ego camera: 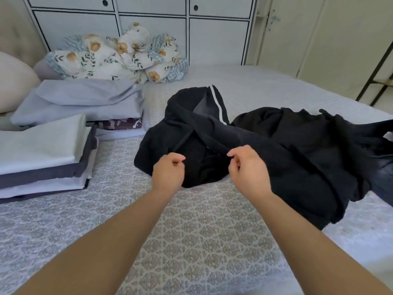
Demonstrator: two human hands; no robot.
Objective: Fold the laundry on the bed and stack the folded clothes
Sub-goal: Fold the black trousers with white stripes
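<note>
A crumpled black garment (204, 133) with a white side stripe lies in the middle of the bed (191, 231). My left hand (169, 171) pinches its near edge on the left side. My right hand (246, 167) pinches the same edge a little to the right. More black clothing (308, 145) spreads in a loose heap to the right, reaching the frame's right edge. A stack of folded clothes (42, 158) in white and dark grey sits at the left of the bed.
Behind the stack lies a second pile of folded lilac sheets (80, 103) over a patterned piece. A bunched floral blanket (119, 54) and a beige pillow (14, 81) sit by the headboard. White cabinets (153, 24) stand behind the bed.
</note>
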